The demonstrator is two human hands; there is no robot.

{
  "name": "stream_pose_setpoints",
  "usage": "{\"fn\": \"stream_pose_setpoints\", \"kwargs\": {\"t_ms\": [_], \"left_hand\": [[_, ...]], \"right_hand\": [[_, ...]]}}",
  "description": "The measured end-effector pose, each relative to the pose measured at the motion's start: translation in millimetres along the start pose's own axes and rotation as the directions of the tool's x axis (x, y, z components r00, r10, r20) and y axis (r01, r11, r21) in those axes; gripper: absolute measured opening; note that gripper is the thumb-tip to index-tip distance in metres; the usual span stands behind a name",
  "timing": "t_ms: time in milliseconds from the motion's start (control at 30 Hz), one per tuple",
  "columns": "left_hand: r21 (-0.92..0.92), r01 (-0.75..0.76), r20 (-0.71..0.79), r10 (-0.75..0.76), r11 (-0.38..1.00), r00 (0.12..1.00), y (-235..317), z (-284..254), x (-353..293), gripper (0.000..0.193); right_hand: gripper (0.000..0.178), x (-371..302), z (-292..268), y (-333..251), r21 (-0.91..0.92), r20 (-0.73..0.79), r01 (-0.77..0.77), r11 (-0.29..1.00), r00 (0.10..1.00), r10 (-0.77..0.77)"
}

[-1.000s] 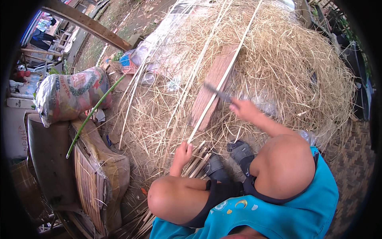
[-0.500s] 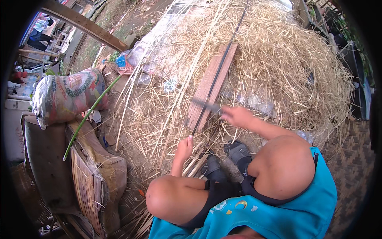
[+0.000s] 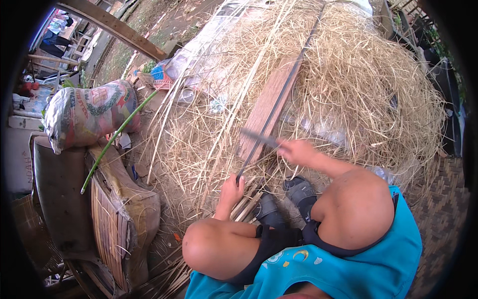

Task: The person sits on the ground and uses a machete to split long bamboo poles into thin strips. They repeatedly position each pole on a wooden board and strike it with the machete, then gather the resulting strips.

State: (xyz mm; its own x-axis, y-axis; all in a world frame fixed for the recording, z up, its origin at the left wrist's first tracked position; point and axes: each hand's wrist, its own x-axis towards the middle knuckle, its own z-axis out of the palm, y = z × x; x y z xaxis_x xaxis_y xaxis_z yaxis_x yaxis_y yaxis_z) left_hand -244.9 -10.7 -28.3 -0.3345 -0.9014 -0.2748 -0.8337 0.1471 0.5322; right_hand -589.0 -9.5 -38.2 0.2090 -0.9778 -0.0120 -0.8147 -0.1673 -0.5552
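My left hand point(image 3: 231, 193) is closed around the near end of a long, thin dark strip point(image 3: 287, 88), which runs away from me over a brown wooden board point(image 3: 263, 115). My right hand point(image 3: 298, 151) grips a knife point(image 3: 260, 137) by its handle, which the fingers mostly hide. The knife's grey blade points left and crosses the strip above the near part of the board. Whether the edge touches the strip, I cannot tell. Just right of my left hand, several pale split strips point(image 3: 247, 205) lie on the ground by my feet.
A large heap of dry, curly shavings point(image 3: 368, 84) spreads beyond and right of the board. Long pale strips point(image 3: 244, 92) lie left of it. At the left are a stuffed sack point(image 3: 92, 112), a green stalk point(image 3: 118, 131) and a worn, broken seat point(image 3: 134, 209). Woven matting point(image 3: 423, 224) lies at the right.
My left hand has come slightly nearer to me with the strip. The strip's far part lies a little further right. The knife still crosses it at nearly the same place.
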Motion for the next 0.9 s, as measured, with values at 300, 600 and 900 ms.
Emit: {"fn": "stream_pose_setpoints", "kwargs": {"t_ms": [300, 600, 900], "left_hand": [[0.331, 0.251, 0.063, -0.287, 0.91, 0.956, -69.0, -19.9, -81.3, 0.037], [-0.103, 0.271, 0.048, -0.267, 0.957, 0.962, -63.4, -45.9, -106.6, 0.047], [-0.394, 0.254, 0.23, -0.173, 0.884, 0.958, -37.9, -25.9, -11.2, 0.048]], "right_hand": [[0.038, 74.6, -126.8, 155.5, -0.156, -0.305, -0.557, 0.815, 0.812, 0.497], [0.046, 40.5, -20.8, 15.4, -0.115, 0.052, -0.156, 0.981, 0.985, 0.162], [0.045, 41.4, -19.5, 5.9, -0.053, 0.178, 0.067, 0.996, 0.982, -0.056]]}}
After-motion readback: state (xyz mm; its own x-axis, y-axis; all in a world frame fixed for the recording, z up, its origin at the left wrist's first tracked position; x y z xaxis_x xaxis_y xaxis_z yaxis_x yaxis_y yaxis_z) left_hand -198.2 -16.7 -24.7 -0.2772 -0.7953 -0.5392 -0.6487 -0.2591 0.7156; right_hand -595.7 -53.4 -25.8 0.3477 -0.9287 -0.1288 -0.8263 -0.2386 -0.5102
